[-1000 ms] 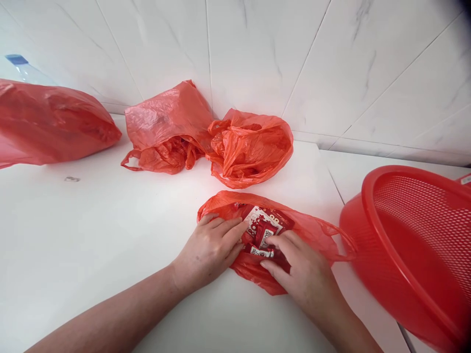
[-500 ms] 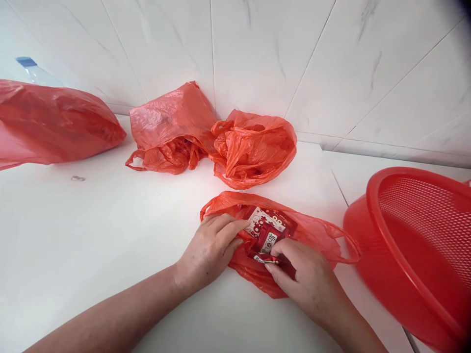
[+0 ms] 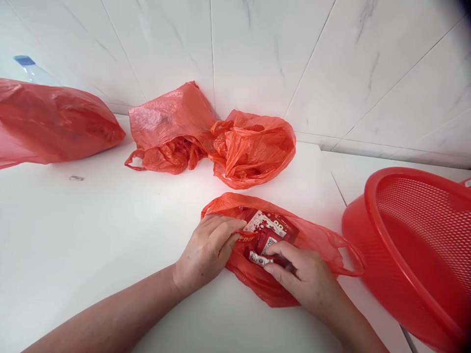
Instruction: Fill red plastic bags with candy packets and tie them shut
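In front of me an open red plastic bag (image 3: 274,289) lies on the white surface. My left hand (image 3: 209,245) is closed on the near left edge of its mouth, the red film pinched between thumb and fingers. Reaching in from the right, my right hand (image 3: 301,272) pinches one end of a small red-and-white wrapped packet (image 3: 259,259). Behind that packet, inside the bag, lie another small red packet (image 3: 270,241) with a white label and a white-and-red printed card (image 3: 263,222). The bag's deeper contents are hidden.
Two crumpled red plastic bags (image 3: 171,117) (image 3: 257,142) rest against the tiled wall (image 3: 250,59). A fuller red bag (image 3: 55,120) lies at the left, before a clear bottle with a blue cap (image 3: 24,61). At the right stands a red perforated basket (image 3: 368,245).
My right hand has tilted the small packet, so its white label faces up more. The bag's near side has shifted slightly toward me, and its left edge has folded inward.
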{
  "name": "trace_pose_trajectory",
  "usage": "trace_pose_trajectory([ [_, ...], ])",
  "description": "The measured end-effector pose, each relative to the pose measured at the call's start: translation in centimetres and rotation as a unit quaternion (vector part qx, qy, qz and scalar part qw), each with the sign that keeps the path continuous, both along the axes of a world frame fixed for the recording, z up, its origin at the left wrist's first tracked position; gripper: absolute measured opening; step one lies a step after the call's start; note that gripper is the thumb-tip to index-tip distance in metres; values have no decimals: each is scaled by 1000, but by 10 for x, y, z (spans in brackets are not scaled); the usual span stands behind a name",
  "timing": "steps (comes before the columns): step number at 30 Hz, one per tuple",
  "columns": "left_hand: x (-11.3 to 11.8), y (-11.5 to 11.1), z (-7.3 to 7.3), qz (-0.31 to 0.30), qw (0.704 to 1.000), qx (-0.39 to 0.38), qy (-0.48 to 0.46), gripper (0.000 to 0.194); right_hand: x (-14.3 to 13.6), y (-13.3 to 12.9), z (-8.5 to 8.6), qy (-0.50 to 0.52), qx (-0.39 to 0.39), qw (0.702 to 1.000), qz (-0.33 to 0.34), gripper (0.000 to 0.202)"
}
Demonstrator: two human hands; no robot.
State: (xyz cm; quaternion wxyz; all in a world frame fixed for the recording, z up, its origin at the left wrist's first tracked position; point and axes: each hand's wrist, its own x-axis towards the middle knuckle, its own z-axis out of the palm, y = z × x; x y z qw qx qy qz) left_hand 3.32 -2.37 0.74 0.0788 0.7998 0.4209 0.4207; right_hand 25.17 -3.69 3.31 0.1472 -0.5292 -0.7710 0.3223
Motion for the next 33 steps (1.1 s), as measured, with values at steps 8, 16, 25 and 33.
trace_pose_trajectory([
  [8,1,-4,4,-112,990,63,60,28,5,7,-14,-33,149,978,-140,21],
  [16,10,-9,8,-220,961,48,157,24,4,11,-23,-95,213,965,-121,30],
  [25,9,-7,3,-189,967,18,168,21,13,14,-15,-72,201,956,-199,18],
  [33,9,-7,9,-215,962,29,163,33,18,14,-1,-155,84,962,-207,20],
])
